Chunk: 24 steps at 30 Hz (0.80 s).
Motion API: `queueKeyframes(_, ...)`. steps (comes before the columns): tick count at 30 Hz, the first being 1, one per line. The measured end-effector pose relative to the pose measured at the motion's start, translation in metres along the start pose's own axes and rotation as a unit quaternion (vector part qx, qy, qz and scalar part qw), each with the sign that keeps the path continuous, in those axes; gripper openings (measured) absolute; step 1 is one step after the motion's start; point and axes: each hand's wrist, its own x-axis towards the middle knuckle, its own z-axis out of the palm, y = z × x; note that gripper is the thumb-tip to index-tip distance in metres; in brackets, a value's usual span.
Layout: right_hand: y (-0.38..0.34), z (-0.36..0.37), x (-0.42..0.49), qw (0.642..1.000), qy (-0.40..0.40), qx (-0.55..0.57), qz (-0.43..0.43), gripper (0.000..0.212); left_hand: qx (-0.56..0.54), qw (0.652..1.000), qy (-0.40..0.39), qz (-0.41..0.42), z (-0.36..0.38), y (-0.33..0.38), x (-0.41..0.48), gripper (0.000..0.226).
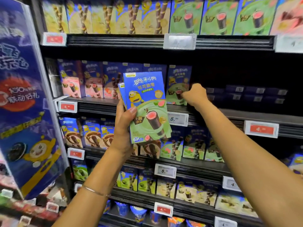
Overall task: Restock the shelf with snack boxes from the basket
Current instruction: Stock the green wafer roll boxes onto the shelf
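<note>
My left hand (124, 126) grips a small stack of blue and green snack boxes (147, 105), held upright in front of the shelves. My right hand (195, 94) reaches onto the middle shelf (229, 113), its curled fingers pinching the right edge of a green snack box (178, 84) that stands on the shelf. To the right of that box the shelf is dark, with only low dark boxes (246, 94) at the back. The basket is out of view.
Pink-fronted boxes (85, 81) fill the left part of the same shelf. Rows of snack boxes stand on the shelf above (147, 15) and the shelves below (188, 145). A blue promotional panel (24, 104) juts out at the left. Price tags (177, 119) line the shelf edges.
</note>
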Motion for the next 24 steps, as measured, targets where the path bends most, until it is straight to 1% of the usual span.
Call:
queueKeyframes(2,0.0,0.004,0.001,0.999,-0.005,-0.043,-0.01,0.036,0.0,1.0,-0.002,-0.001,-0.003,-0.001,0.001,0.106)
queueKeyframes(4,-0.002,0.007,0.003,0.998,-0.026,-0.06,-0.02,0.025,-0.003,1.0,-0.001,-0.006,-0.005,-0.001,0.001,0.103)
queueKeyframes(5,-0.003,0.008,0.004,0.997,-0.029,-0.072,-0.023,0.023,-0.002,1.0,0.0,-0.007,-0.005,-0.002,0.002,0.102)
queueKeyframes(9,-0.005,0.011,0.009,0.992,-0.028,-0.12,-0.034,0.024,0.003,1.0,0.003,-0.013,-0.007,-0.005,0.003,0.101)
queueKeyframes(12,-0.005,0.013,0.009,0.99,-0.026,-0.134,-0.034,0.025,0.0,1.0,0.008,-0.017,-0.008,-0.007,0.003,0.102)
queueKeyframes(14,-0.004,0.015,0.008,0.991,-0.023,-0.13,-0.029,0.026,-0.002,1.0,0.013,-0.026,-0.007,-0.008,0.004,0.103)
queueKeyframes(19,0.003,0.014,0.006,0.997,-0.029,-0.074,-0.016,0.042,-0.006,0.998,0.017,-0.063,-0.006,-0.011,0.003,0.103)
queueKeyframes(24,0.007,0.007,0.005,0.998,-0.054,-0.03,-0.012,0.05,-0.009,0.998,0.012,-0.065,-0.002,-0.015,0.002,0.102)
